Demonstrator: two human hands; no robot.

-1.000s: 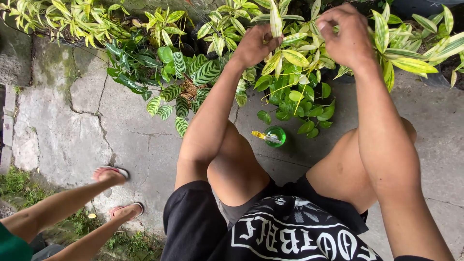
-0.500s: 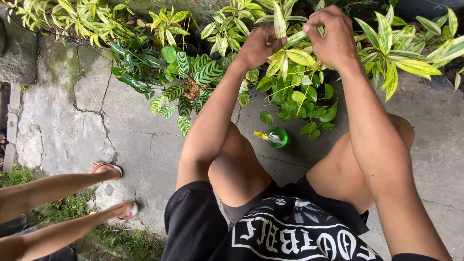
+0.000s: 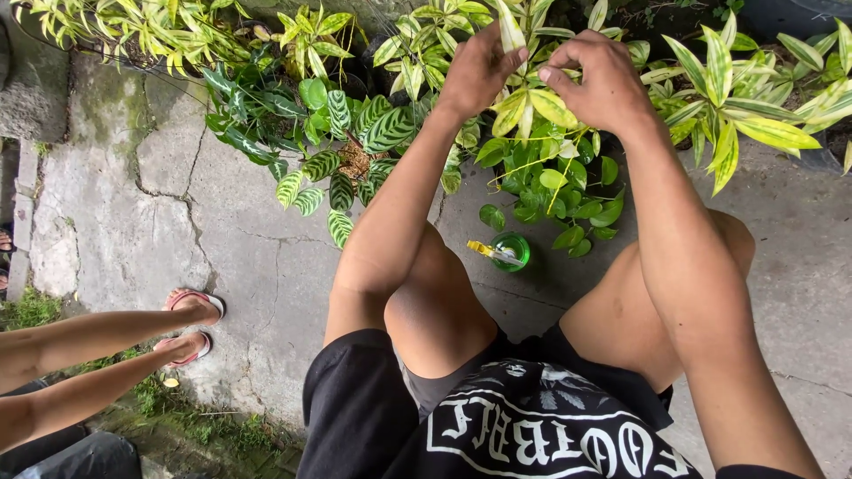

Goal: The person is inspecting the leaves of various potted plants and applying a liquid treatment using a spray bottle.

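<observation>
I squat over potted plants on a concrete path. My left hand (image 3: 479, 71) and my right hand (image 3: 599, 84) are both raised among the yellow-green striped leaves (image 3: 532, 102) of one plant, fingertips pinched close together on the leaves near its top. Below them grows a plant with small round green leaves (image 3: 555, 191). A green spray bottle with a yellow nozzle (image 3: 504, 252) lies on the ground between my knees.
A dark plant with striped oval leaves (image 3: 342, 133) stands to the left, and more variegated plants (image 3: 745, 98) line the back. Another person's legs and sandalled feet (image 3: 191, 324) reach in from the left. The cracked concrete (image 3: 169, 222) borders a grass strip (image 3: 35, 310).
Both my hands have moved closer together on the striped leaves. The view has shifted and the other person's legs sit lower left.
</observation>
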